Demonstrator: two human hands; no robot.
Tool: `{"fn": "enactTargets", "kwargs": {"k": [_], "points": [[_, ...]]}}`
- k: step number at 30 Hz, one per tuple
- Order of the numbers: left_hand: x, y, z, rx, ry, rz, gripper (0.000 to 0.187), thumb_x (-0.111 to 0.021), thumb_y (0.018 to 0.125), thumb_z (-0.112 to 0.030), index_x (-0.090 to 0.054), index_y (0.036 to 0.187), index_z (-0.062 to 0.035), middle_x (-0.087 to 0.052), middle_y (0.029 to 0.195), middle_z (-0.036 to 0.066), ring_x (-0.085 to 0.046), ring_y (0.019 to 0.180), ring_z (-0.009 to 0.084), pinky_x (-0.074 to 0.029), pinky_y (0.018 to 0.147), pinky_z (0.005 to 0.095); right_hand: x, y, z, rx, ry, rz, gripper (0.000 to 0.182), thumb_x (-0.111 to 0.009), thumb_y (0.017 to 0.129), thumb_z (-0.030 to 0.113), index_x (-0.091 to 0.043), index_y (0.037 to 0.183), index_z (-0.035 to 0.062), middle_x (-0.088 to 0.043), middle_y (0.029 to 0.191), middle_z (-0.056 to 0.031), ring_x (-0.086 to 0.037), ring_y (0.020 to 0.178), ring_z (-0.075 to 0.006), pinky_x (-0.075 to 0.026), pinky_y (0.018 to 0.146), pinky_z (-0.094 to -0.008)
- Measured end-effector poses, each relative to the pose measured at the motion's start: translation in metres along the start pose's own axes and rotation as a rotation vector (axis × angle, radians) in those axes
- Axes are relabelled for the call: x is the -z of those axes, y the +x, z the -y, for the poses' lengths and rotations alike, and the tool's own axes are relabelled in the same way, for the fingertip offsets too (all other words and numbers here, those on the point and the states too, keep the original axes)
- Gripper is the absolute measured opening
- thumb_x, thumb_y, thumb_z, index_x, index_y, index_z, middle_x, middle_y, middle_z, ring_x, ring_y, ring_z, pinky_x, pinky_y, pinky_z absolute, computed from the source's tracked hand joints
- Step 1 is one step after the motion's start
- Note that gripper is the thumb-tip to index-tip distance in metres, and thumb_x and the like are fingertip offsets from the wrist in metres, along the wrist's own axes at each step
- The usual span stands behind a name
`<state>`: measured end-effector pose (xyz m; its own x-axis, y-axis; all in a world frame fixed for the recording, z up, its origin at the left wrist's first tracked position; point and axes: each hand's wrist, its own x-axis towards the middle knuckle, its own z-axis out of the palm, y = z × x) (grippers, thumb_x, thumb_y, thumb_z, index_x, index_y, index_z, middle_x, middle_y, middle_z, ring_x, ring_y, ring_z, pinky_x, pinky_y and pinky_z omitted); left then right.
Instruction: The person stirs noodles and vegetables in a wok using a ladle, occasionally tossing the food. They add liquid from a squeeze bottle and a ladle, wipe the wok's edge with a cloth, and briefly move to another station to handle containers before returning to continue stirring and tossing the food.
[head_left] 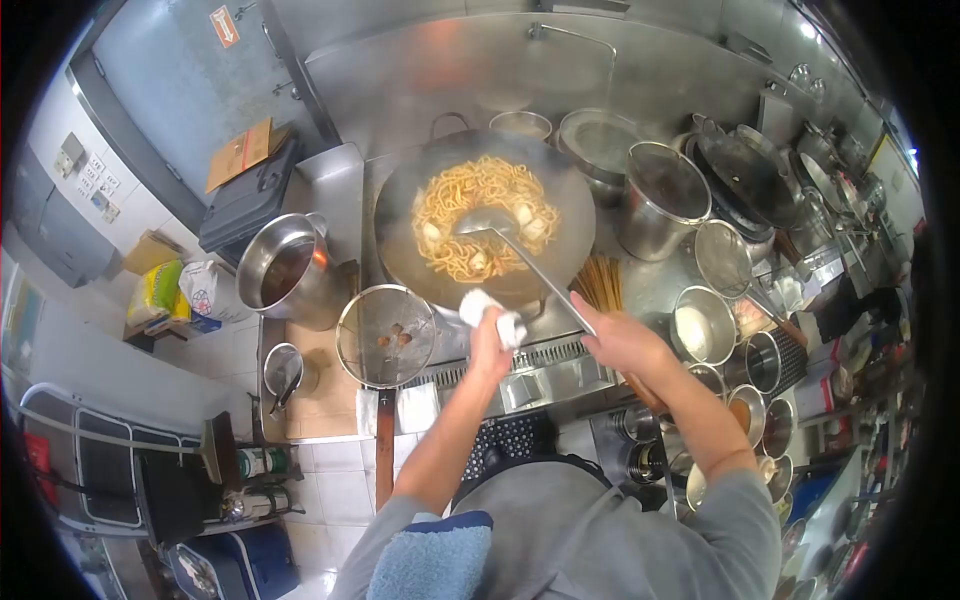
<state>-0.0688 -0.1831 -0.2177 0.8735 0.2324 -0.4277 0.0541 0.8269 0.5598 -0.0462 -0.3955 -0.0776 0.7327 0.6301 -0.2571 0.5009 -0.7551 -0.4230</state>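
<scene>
A large wok point(397, 215) sits on the stove, with brown noodles point(470, 185) and several pale chunks spread in a ring inside it. My left hand point(487, 352) is closed on a folded white cloth point(481, 306) at the wok's near rim; whatever part of the wok lies under the cloth is hidden. In my right hand point(630, 347) is the long metal handle of a ladle point(535, 268). The ladle's bowl rests among the noodles near the middle of the wok.
Left of the wok stand a tall metal pot point(290, 270) and a wire strainer point(388, 335) holding a few brown bits. A bamboo brush point(600, 285), a deep stockpot point(665, 190) and several bowls of ingredients point(703, 325) crowd the right. A water tap point(580, 38) is at the back.
</scene>
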Motion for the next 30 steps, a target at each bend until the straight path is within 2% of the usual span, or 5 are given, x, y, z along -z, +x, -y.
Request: {"fn": "enactTargets", "kwargs": {"k": [4,8,12,20,30], "points": [[0.007,-0.036,0.016,0.007,0.013,-0.082,0.005,-0.055,0.085,-0.016,-0.056,0.086,-0.0116,-0.059,0.080,0.004,-0.059,0.071,0.0168,-0.046,0.056,0.0327,-0.016,-0.014,-0.012,0.071,0.091,-0.123,0.071,-0.061,0.086,0.015,-0.026,0.148,0.0109,-0.063,0.083,-0.0284,-0.062,0.074,-0.0437,-0.049,0.072,-0.0470],[-0.008,-0.014,-0.016,-0.031,-0.071,0.000,0.005,-0.055,0.086,-0.017,-0.056,0.085,-0.0122,-0.059,0.075,0.003,-0.059,0.067,0.0174,-0.047,0.054,0.0314,-0.003,-0.049,-0.009,0.018,0.266,-0.062,0.072,-0.061,0.085,0.009,-0.028,0.149,0.0131,-0.061,0.069,-0.0139,-0.058,0.048,-0.0195,-0.049,0.053,-0.0352],[-0.015,0.012,-0.040,0.003,-0.002,-0.051,0.013,-0.051,0.088,-0.017,-0.056,0.077,-0.0120,-0.059,0.071,0.004,-0.056,0.056,0.0167,-0.045,0.045,0.0329,-0.011,-0.066,-0.005,-0.144,0.632,-0.081,0.073,-0.059,0.085,0.001,-0.027,0.150,0.0134,-0.051,0.066,-0.0029,-0.049,0.046,-0.0098,-0.042,0.044,-0.0273],[-0.011,0.047,-0.041,0.006,-0.033,0.026,0.008,-0.056,0.086,-0.018,-0.058,0.081,-0.0115,-0.060,0.075,0.003,-0.058,0.063,0.0171,-0.048,0.054,0.0346,-0.094,-0.022,-0.037,-0.189,1.234,-0.268,0.078,-0.055,0.086,-0.006,-0.017,0.152,0.0114,-0.049,0.086,-0.0039,-0.044,0.047,-0.0080,-0.039,0.037,-0.0243],[0.045,-0.039,-0.031,0.157,-0.035,-0.085,0.046,-0.050,0.096,-0.043,-0.054,0.123,-0.0058,-0.066,0.100,0.012,-0.065,0.090,0.0234,-0.054,0.075,0.0332,-0.061,0.001,-0.047,-0.211,1.248,-0.352,0.078,-0.059,0.083,-0.006,-0.024,0.150,0.0080,-0.051,0.068,-0.0005,-0.046,0.044,-0.0071,-0.037,0.036,-0.0218]]}}
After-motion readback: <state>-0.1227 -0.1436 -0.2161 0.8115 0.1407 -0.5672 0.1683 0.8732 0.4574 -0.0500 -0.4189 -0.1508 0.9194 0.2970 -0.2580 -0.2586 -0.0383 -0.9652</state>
